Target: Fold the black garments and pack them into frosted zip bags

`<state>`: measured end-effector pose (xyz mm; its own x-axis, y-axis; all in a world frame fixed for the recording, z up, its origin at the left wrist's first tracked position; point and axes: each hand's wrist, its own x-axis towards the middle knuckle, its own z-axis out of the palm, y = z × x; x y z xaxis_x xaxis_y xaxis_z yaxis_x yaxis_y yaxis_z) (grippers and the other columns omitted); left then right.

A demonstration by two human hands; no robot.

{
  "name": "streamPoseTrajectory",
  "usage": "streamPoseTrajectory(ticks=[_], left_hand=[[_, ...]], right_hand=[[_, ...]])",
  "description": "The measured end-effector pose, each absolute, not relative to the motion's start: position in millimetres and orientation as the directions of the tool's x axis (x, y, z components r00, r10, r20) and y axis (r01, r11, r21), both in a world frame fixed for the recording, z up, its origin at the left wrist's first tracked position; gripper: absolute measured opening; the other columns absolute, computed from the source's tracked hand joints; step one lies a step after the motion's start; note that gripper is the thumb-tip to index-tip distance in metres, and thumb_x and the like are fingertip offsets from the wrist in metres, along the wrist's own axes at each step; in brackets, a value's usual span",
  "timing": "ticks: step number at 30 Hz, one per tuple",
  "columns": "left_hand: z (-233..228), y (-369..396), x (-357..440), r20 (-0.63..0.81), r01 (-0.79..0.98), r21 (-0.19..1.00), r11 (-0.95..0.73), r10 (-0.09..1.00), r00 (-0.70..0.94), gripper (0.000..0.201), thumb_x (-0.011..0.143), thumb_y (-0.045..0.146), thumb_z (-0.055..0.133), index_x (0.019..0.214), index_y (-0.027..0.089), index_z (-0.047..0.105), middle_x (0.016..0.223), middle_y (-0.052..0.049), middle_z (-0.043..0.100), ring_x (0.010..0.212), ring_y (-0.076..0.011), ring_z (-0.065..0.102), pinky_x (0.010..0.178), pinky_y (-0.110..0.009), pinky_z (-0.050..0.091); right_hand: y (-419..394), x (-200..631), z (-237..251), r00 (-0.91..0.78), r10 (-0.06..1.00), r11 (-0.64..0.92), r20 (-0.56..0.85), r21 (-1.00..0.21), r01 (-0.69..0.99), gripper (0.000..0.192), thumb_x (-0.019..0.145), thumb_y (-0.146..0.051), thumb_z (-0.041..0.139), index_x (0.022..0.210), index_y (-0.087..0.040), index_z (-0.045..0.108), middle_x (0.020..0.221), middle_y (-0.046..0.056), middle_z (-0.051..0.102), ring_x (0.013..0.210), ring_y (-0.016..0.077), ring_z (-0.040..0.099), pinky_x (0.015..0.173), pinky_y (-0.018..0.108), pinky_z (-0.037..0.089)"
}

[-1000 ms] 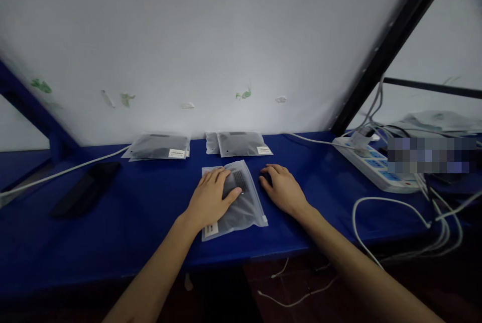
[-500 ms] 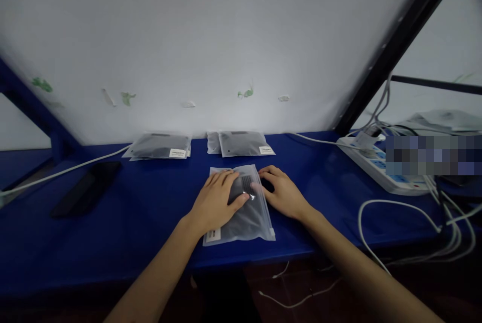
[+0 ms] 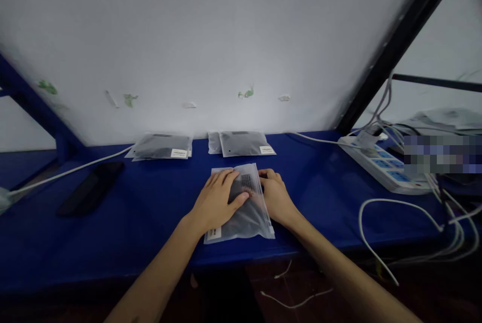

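A frosted plastic zip bag (image 3: 250, 222) lies on the blue table, with dark folded contents and lines of print showing through. It has a white label at its near left corner and a slider at the near right. My left hand (image 3: 216, 202) rests flat on the bag's left half, thumb spread toward the middle. At the zip edge on the right, my right hand (image 3: 278, 195) is curled, its fingertips partly hidden; a skin-toned patch shows through the plastic there. Something dark shows between its fingers at the edge.
Similar filled bags lie in a left pile (image 3: 160, 146) and a right pile (image 3: 243, 143) along the wall. A dark phone-like slab (image 3: 90, 190) lies at left. A power strip (image 3: 384, 165) with tangled white cables (image 3: 361, 217) occupies the right side. The table's front edge is close.
My right hand has turned and curled more at the bag's zip edge, its fingers drawn closer together. My left hand stays on the bag, which has barely shifted.
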<state>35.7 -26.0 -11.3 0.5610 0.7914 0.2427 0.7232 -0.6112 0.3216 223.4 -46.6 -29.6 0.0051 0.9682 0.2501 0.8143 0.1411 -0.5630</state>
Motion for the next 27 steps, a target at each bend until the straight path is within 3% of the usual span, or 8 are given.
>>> streamPoseTrajectory(ticks=[5, 10, 13, 16, 20, 24, 27], left_hand=[[-16, -25, 37, 0.169, 0.775, 0.265, -0.574, 0.819, 0.548, 0.066, 0.099, 0.058, 0.033, 0.152, 0.018, 0.03, 0.16, -0.016, 0.029, 0.147, -0.0343, 0.027, 0.119, -0.058, 0.021], [-18, -25, 37, 0.149, 0.799, 0.216, -0.561, 0.828, 0.541, 0.066, 0.1, 0.056, 0.035, 0.154, 0.019, 0.03, 0.16, -0.017, 0.029, 0.148, -0.0381, 0.023, 0.117, -0.063, 0.022], [-15, -26, 33, 0.165, 0.738, 0.19, -0.647, 0.762, 0.626, 0.051, 0.101, 0.034, 0.038, 0.152, 0.028, 0.036, 0.159, -0.007, 0.034, 0.148, -0.0333, 0.026, 0.117, -0.062, 0.021], [-11, -26, 28, 0.167, 0.632, 0.198, -0.75, 0.661, 0.732, 0.054, 0.093, 0.011, 0.039, 0.142, 0.032, 0.05, 0.152, 0.003, 0.047, 0.143, -0.023, 0.036, 0.119, -0.05, 0.027], [-6, -25, 20, 0.188, 0.64, 0.239, -0.73, 0.681, 0.707, 0.052, 0.083, 0.003, 0.044, 0.127, 0.026, 0.062, 0.135, 0.001, 0.063, 0.128, -0.0209, 0.05, 0.112, -0.041, 0.038], [-2, -27, 9, 0.235, 0.792, 0.188, -0.58, 0.81, 0.537, 0.032, 0.091, 0.017, 0.047, 0.118, 0.018, 0.065, 0.113, -0.008, 0.067, 0.108, -0.0273, 0.057, 0.101, -0.046, 0.044], [-3, -30, 2, 0.252, 0.877, 0.128, -0.462, 0.871, 0.422, 0.031, 0.097, 0.032, 0.046, 0.116, 0.016, 0.064, 0.11, -0.011, 0.065, 0.106, -0.0306, 0.058, 0.102, -0.052, 0.041]], right_hand=[[-44, 249, -33, 0.197, 0.941, 0.007, 0.276, -0.596, 0.803, 0.028, 0.087, -0.041, 0.063, 0.089, -0.014, 0.072, 0.122, 0.014, 0.059, 0.106, 0.0245, 0.06, 0.093, 0.035, 0.047], [-39, 293, -27, 0.336, 0.901, -0.227, 0.274, -0.363, 0.904, 0.034, 0.093, -0.04, 0.053, 0.103, -0.013, 0.069, 0.116, 0.015, 0.062, 0.098, 0.029, 0.063, 0.082, 0.04, 0.047], [-42, 294, -16, 0.318, 0.877, -0.26, 0.361, -0.2, 0.945, 0.039, 0.095, -0.036, 0.051, 0.12, -0.01, 0.063, 0.113, 0.018, 0.062, 0.103, 0.0336, 0.06, 0.083, 0.042, 0.045], [-50, 276, -8, 0.249, 0.87, -0.194, 0.426, -0.169, 0.966, 0.042, 0.097, -0.038, 0.048, 0.127, -0.011, 0.058, 0.113, 0.018, 0.062, 0.102, 0.0319, 0.06, 0.082, 0.04, 0.045], [-64, 246, -11, 0.071, 0.94, -0.032, 0.334, -0.121, 0.992, 0.05, 0.094, -0.053, 0.049, 0.12, -0.013, 0.064, 0.109, 0.018, 0.062, 0.097, 0.0316, 0.06, 0.08, 0.041, 0.045], [-82, 231, -16, -0.038, 0.932, 0.07, 0.36, -0.077, 0.995, 0.054, 0.092, -0.062, 0.047, 0.11, -0.015, 0.067, 0.106, 0.017, 0.062, 0.098, 0.0325, 0.059, 0.083, 0.044, 0.045], [-93, 227, -17, -0.074, 0.922, 0.127, 0.379, -0.116, 0.985, 0.052, 0.092, -0.064, 0.044, 0.097, -0.017, 0.066, 0.099, 0.013, 0.062, 0.092, 0.0292, 0.06, 0.082, 0.043, 0.046]])
